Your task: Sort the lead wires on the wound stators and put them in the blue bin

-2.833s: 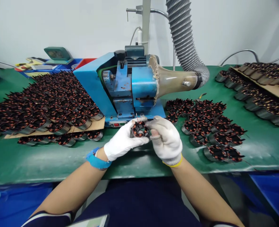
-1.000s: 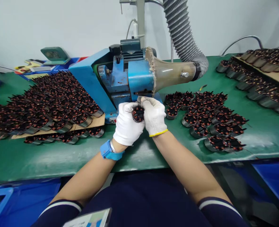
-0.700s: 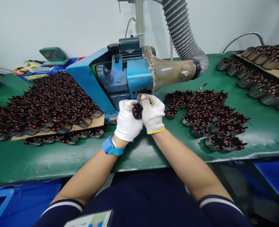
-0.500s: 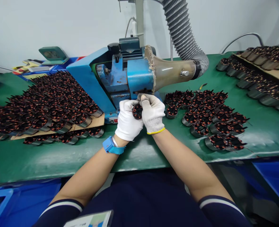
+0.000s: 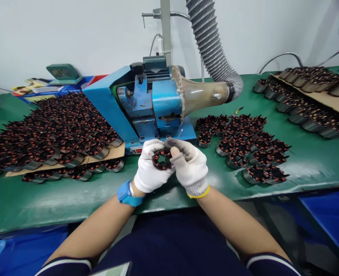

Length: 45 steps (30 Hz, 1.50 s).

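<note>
My left hand (image 5: pixel 150 168), in a white glove, is closed around a motor stator (image 5: pixel 161 160), a ring with a dark inner frame and copper windings. The stator's open face is turned up towards me. At its right rim, my gloved right hand (image 5: pixel 190 163) has thumb and forefinger pinched together, their tips dirty grey. What lies between those fingertips is hidden. A thin pale pink strand (image 5: pixel 180 133) sticks up just beyond the right fingers; I cannot tell whether they hold it. Both hands are above the green bench, in front of a blue machine (image 5: pixel 166 96).
Many stators (image 5: pixel 57 130) are stacked on cardboard at left. A looser group of stators (image 5: pixel 244 142) stands right of the machine, and more stators (image 5: pixel 307 99) sit at far right. A grey ribbed hose (image 5: pixel 212 42) joins the machine's funnel (image 5: pixel 201 94). A green-cased device (image 5: pixel 63 72) stands behind left.
Both hands have drawn back from the machine's front towards me, bringing the stator along. The stator's face now shows more fully, and the camera view has shifted slightly.
</note>
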Each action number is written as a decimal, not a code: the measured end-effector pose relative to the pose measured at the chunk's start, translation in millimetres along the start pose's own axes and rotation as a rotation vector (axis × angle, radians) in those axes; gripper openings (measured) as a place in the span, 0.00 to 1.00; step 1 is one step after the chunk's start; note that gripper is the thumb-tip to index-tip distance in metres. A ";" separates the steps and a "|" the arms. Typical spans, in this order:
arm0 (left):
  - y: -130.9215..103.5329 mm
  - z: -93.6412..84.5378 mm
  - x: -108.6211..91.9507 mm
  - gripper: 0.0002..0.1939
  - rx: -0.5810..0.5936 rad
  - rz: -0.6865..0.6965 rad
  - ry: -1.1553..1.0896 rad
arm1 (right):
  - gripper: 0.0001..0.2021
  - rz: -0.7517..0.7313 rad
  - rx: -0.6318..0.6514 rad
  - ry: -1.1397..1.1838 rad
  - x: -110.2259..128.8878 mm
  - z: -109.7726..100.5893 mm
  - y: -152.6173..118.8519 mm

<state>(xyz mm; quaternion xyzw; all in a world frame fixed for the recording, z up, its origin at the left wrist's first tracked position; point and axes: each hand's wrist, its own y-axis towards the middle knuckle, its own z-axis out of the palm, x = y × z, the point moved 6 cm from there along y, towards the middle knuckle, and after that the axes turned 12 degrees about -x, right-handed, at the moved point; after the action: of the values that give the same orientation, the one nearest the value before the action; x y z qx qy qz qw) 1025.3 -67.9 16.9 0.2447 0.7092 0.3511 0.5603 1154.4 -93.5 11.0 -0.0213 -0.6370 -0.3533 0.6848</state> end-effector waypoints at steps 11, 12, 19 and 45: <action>-9.3 21.0 7.7 0.31 0.594 -0.775 -0.392 | 0.39 -0.615 0.458 -0.494 47.6 -30.0 -8.0; -10.5 21.2 6.6 0.30 0.625 -0.766 -0.421 | 0.40 -0.620 0.488 -0.557 48.7 -25.9 -5.7; -21.9 24.9 6.7 0.25 0.757 -0.892 -0.437 | 0.37 -0.422 0.572 -0.550 43.8 -17.0 1.0; -15.2 21.0 11.2 0.30 0.587 -1.050 -0.410 | 0.22 0.393 -0.005 0.200 -22.5 -46.0 7.8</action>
<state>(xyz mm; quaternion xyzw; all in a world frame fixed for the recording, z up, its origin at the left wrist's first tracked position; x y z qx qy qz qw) 1043.5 -64.5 -4.5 0.0699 0.6797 -0.2333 0.6919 1199.2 -99.3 -14.3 -0.1115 -0.5485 -0.2151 0.8003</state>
